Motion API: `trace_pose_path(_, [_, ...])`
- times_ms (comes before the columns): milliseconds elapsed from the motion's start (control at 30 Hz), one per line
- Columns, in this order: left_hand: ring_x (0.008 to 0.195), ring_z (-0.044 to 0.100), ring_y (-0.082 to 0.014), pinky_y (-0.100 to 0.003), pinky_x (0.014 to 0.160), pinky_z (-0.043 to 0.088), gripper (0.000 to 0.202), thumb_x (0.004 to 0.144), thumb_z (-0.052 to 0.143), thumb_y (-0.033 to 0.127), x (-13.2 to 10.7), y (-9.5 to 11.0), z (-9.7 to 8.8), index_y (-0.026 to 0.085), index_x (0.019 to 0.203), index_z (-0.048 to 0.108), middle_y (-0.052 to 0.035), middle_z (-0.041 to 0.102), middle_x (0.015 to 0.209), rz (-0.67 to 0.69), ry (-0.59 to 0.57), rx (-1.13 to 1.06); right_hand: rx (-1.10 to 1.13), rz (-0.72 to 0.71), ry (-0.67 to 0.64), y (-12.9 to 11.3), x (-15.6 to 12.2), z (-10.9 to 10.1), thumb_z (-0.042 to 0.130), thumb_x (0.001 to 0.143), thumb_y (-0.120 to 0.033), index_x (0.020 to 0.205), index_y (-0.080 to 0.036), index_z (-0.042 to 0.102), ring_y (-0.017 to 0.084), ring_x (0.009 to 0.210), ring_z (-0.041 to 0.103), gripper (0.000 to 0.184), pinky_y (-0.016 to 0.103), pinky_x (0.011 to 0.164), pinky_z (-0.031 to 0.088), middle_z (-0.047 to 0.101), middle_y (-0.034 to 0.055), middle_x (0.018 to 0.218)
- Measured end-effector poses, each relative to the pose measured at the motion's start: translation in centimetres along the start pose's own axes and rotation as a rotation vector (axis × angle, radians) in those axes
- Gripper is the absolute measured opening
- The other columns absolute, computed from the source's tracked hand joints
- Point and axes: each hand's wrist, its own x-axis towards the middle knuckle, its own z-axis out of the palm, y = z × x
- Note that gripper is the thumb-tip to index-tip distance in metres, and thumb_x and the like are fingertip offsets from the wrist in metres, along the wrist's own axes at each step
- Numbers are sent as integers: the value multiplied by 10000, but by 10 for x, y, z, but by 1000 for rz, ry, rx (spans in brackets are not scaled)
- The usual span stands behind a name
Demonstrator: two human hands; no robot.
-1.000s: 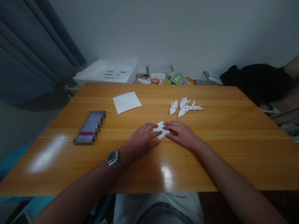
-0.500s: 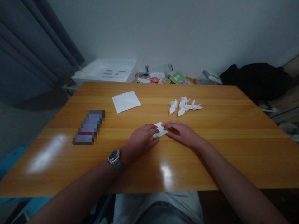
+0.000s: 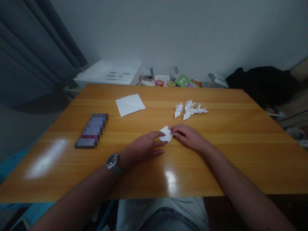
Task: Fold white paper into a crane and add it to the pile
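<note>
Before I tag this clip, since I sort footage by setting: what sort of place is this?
Probably a room in a home: a curtain hangs at the left, and a green booklet lies among small items beyond the wooden table.

Left hand palm down, fingers spread (forearm slanting inward); right hand opposite, more curled.

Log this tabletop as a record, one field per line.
Left hand: fingers spread, some on small white paper piece
Right hand: fingertips at that piece's right edge
Left wrist: silver metal watch
Beyond right hand: folded white paper figures
Back left: white paper sheet, holes along far edge
Left side: pixelated dark rectangular device
Surface: glossy brown wooden table
</note>
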Motion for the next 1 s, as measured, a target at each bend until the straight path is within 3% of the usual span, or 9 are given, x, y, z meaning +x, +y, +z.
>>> trace_pose_path(133, [1348,550,-265,-430,1132,464,397,1017,538,415,1,7,-2,264,1374,623,-100,530,1509,32,-25,0,-8,-3,27,-1,2,1,533,1014,-246,1029,-231,686,224,1100,637,155,435,974,507,706,83,1162])
trace_pose_path(267, [1324,570,-267,-445,1120,469,356,1017,535,428,2,9,-2,266,1302,674,-101,550,1492,66,-10,-8,-24,14,68,0,3,5,540,1004,-241,1011,-233,682,238,1118,609,142,457,991,497,668,92,1162])
trace_pose_path(533, [1314,576,-267,-450,1112,467,351,1014,539,430,4,6,2,259,1292,669,-105,576,1462,76,16,-4,-95,95,172,1,4,14,644,937,-250,934,-229,652,255,1079,585,23,457,976,481,620,85,1096])
trace_pose_path(733, [1291,573,-265,-438,1098,465,471,995,580,411,7,9,2,248,1435,540,-122,582,1433,87,17,-11,-124,131,213,-2,6,17,682,912,-261,855,-222,626,261,1029,571,89,442,930,478,610,77,1030])
trace_pose_path(1000, [1284,561,-279,-465,1094,454,451,998,569,425,7,10,5,260,1418,563,-126,576,1424,86,10,24,-103,112,231,4,6,18,615,948,-253,872,-227,640,257,1034,574,83,452,941,481,602,76,1031])
